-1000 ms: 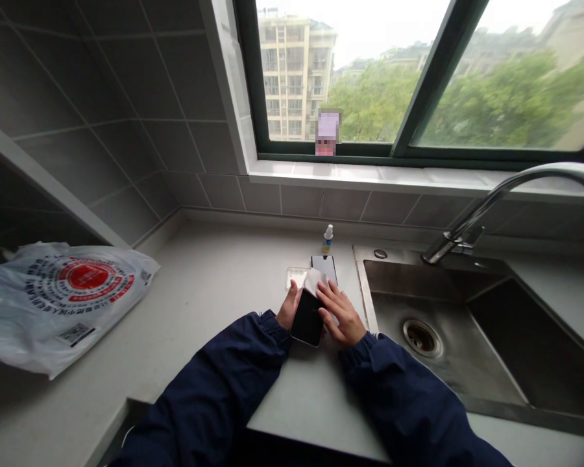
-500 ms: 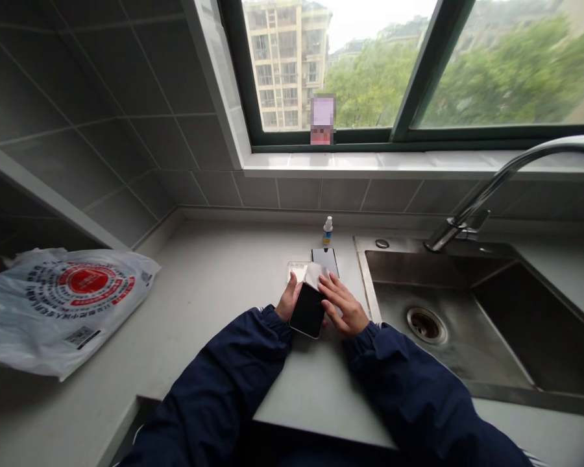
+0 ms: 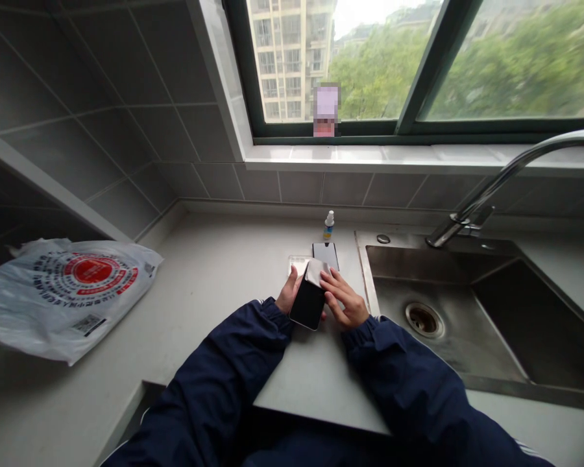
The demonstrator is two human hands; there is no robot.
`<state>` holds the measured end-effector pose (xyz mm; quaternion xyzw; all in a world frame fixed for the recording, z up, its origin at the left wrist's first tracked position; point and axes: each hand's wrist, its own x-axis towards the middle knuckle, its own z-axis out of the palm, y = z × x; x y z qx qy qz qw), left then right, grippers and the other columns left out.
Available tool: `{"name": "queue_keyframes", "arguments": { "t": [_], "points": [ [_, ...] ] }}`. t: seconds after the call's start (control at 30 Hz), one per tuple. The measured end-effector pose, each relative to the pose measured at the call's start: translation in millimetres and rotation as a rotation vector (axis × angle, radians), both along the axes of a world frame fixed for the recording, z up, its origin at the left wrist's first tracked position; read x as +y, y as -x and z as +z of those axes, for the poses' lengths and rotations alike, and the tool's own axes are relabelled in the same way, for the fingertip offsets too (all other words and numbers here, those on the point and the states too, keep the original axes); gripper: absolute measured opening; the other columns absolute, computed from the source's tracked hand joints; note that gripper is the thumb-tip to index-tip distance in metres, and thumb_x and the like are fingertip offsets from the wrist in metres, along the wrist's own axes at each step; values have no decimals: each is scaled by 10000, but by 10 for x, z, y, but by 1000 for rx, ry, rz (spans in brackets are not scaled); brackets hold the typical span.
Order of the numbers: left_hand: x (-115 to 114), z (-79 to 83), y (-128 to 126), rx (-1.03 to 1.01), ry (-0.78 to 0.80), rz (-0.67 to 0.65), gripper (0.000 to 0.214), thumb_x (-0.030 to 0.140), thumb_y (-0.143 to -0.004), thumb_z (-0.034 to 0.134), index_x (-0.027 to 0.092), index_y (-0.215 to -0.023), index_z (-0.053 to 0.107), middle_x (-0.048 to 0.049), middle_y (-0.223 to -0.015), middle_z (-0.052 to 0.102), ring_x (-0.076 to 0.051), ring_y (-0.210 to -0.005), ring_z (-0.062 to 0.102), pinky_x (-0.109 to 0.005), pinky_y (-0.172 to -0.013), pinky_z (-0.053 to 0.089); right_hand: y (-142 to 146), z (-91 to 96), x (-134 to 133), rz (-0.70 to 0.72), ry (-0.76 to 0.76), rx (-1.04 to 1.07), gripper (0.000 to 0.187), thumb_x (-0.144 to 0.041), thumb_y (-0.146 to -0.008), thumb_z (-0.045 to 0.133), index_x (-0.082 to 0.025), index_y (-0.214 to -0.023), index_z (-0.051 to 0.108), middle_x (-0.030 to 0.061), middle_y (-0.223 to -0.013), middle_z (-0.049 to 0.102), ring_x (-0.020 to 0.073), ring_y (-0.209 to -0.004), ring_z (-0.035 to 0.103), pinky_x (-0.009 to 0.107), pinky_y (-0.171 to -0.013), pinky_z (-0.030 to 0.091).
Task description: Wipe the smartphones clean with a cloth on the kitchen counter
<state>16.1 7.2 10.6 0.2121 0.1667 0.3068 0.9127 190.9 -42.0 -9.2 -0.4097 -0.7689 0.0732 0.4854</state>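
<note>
A black-screened smartphone [image 3: 306,306] rests tilted in my left hand [image 3: 287,292], whose thumb lies along its left edge while the other fingers are mostly hidden beneath. My right hand [image 3: 346,301] presses a light grey cloth [image 3: 317,271] against the upper end of the screen, fingers bent over the cloth's right side. Just beyond the hands, a clear phone case [image 3: 298,263] lies on the counter, partly covered. Beside it is a second flat phone-like item [image 3: 326,253] with a pale face and dark border. Behind that stands a small white spray bottle [image 3: 329,226] with a blue and yellow label.
A steel sink [image 3: 370,285] with a drain [image 3: 424,320] and a curved faucet [image 3: 496,181] is on the right. On the left of the pale counter [image 3: 214,272] lies a white plastic bag [image 3: 78,292] with red print. A window sill [image 3: 321,155] runs along the back.
The cloth under my right hand has shifted slightly on the screen, and the right fingers have curled a little more. My left hand keeps holding the phone. The camera view has tilted slightly down.
</note>
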Motion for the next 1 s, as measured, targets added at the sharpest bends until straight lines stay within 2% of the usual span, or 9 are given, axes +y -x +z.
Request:
{"name": "queue_keyframes", "arguments": {
  "t": [0.17,0.33,0.73,1.0],
  "points": [
    [18,-55,6,-15,-23,-15,792,704,-878,253,171,-1462,306,-175,-1082,673,-292,-860,693,-494,-778,532,6,-58,-3,-36,-18,-15,383,-171,-927,496,-211,-1296,591,87,-1358,574,280,-1358,426,522,-1082,420],
    [27,-87,14,-39,-35,-29,832,721,-872,195,127,-1431,363,-193,-1047,675,-296,-818,692,-499,-744,531,24,-82,-5,-36,-25,-36,415,-164,-915,505,-213,-1322,564,89,-1373,560,285,-1370,406,525,-1074,425],
    [6,-75,-5,-83,-35,3,809,711,-863,319,141,-1434,367,-185,-1119,656,-294,-927,675,-481,-827,515,33,-25,-37,-19,-42,-104,498,-136,-897,505,-201,-1390,485,112,-1421,509,302,-1390,368,545,-1059,427],
    [10,-52,-34,-104,-29,-5,797,694,-876,315,123,-1427,385,-190,-1127,658,-294,-938,674,-480,-866,497,24,-21,-37,-16,-23,-107,487,-142,-904,494,-205,-1387,491,104,-1423,508,301,-1388,371,539,-1062,430]
  ]
}}
